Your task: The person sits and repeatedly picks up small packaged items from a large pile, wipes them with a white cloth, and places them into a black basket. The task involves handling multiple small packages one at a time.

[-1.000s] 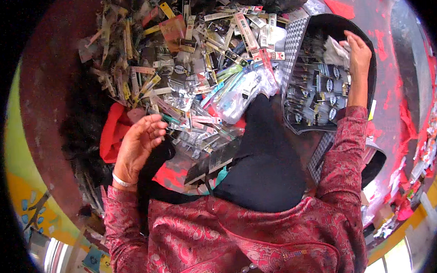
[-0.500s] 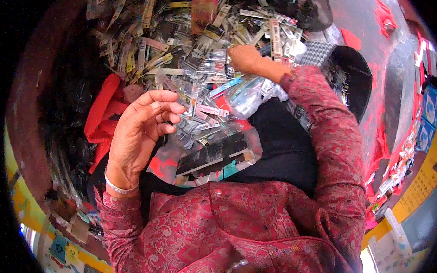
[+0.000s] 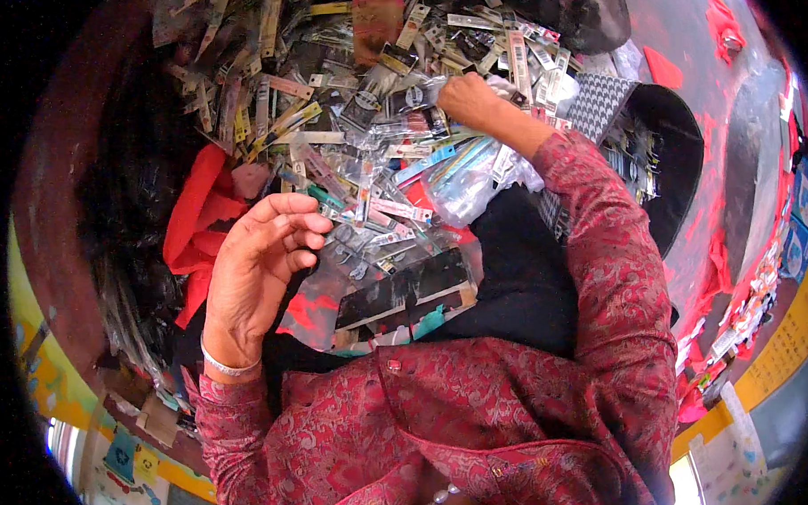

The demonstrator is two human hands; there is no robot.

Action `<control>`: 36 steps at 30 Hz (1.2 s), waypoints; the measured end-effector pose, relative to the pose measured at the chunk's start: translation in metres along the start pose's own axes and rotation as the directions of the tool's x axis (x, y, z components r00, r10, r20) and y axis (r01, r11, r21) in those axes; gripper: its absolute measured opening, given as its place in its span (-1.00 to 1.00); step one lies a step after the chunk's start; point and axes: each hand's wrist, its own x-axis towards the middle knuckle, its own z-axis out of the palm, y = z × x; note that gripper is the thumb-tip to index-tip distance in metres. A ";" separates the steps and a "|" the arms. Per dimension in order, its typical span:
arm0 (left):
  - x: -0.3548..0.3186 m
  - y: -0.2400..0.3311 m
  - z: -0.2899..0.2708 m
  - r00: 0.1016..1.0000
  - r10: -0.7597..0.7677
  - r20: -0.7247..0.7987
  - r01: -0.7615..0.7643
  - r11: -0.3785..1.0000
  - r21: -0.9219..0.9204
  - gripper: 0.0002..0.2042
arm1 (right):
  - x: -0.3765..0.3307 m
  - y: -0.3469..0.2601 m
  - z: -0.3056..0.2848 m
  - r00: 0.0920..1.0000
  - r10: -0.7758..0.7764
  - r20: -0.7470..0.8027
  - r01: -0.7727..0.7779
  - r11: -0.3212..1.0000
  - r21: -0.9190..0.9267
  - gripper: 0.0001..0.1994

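Note:
A wide heap of slim clear packets [image 3: 315, 138] with narrow printed strips fills the upper middle. Over its right side, my right hand [image 3: 472, 99] is closed, knuckles up, at the end of a clear plastic packet [image 3: 415, 98]; its fingertips are partly hidden. My left hand [image 3: 266, 248] hovers at the near left of the heap, its fingers loosely bent and apart, with nothing seen in them. Below my right wrist lies a crumpled clear bag [image 3: 464, 197] with thin coloured sticks inside. A dark flat piece [image 3: 405, 292] under clear plastic rests at my lap.
Red cloth [image 3: 194, 229] lies left of the heap, beside black plastic sheeting [image 3: 122, 209]. On the right are a black-and-white checked cloth [image 3: 595, 103] and a rounded black item [image 3: 676, 141] with small packets against it. A dark mesh bag [image 3: 596, 19] sits at the far right.
My right hand has shifted slightly right and toward the far side, and clear packets now show beside its fingers. My left hand has lowered a little, still loosely bent.

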 end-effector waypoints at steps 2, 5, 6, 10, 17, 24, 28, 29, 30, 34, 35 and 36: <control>0.000 -0.002 0.002 1.000 -0.005 -0.005 0.005 1.000 -0.001 -0.76 | -0.019 0.009 -0.008 0.997 0.077 -0.032 -0.077 0.997 -0.017 -0.90; 0.003 -0.005 0.005 1.000 -0.011 -0.013 0.011 1.000 0.008 -0.75 | -0.049 0.030 -0.032 0.921 0.389 -0.014 -0.383 0.912 0.149 -0.88; 0.005 -0.006 0.007 1.000 -0.017 -0.022 0.017 1.000 0.006 -0.74 | -0.057 0.034 -0.042 0.862 0.506 0.026 -0.501 0.842 0.198 -0.86; 0.014 -0.019 0.013 0.999 -0.032 -0.044 0.034 0.999 0.038 -0.62 | -0.069 0.021 -0.073 0.755 0.653 -0.055 -0.486 0.615 0.621 -0.73; 0.030 -0.037 0.025 0.993 0.026 -0.111 -0.018 0.997 0.072 -0.37 | -0.040 -0.093 -0.159 0.961 0.172 -0.216 0.003 0.775 0.632 -0.86; 0.043 -0.057 0.009 0.977 0.046 -0.209 -0.081 0.983 -0.163 -0.61 | -0.045 -0.143 -0.163 0.908 -0.178 -0.380 0.380 0.733 0.564 -0.79; 0.043 -0.046 0.006 0.941 0.019 -0.339 -0.112 0.960 -0.257 -0.64 | -0.028 -0.114 -0.115 0.995 0.095 -0.025 0.001 0.246 0.969 -0.63; 0.040 -0.044 0.006 0.945 0.029 -0.325 -0.121 0.956 -0.267 -0.64 | -0.022 -0.098 -0.091 0.977 0.210 0.031 -0.094 0.301 0.949 -0.63; 0.039 -0.041 0.006 0.951 0.040 -0.306 -0.127 0.955 -0.269 -0.64 | -0.018 -0.084 -0.077 0.961 0.256 0.109 -0.224 0.481 0.848 -0.67; 0.034 -0.039 0.008 0.976 0.028 -0.214 -0.097 0.944 -0.316 -0.63 | -0.006 -0.064 -0.019 0.933 0.360 0.026 -0.318 0.785 0.532 -0.85; 0.033 -0.039 0.008 0.985 0.015 -0.174 -0.067 0.952 -0.298 -0.62 | -0.008 -0.062 -0.005 0.941 0.335 -0.040 -0.273 0.826 0.492 -0.86; 0.032 -0.039 0.008 0.991 0.000 -0.136 -0.038 0.961 -0.276 -0.61 | -0.010 -0.063 0.000 0.946 0.307 -0.105 -0.230 0.862 0.451 -0.87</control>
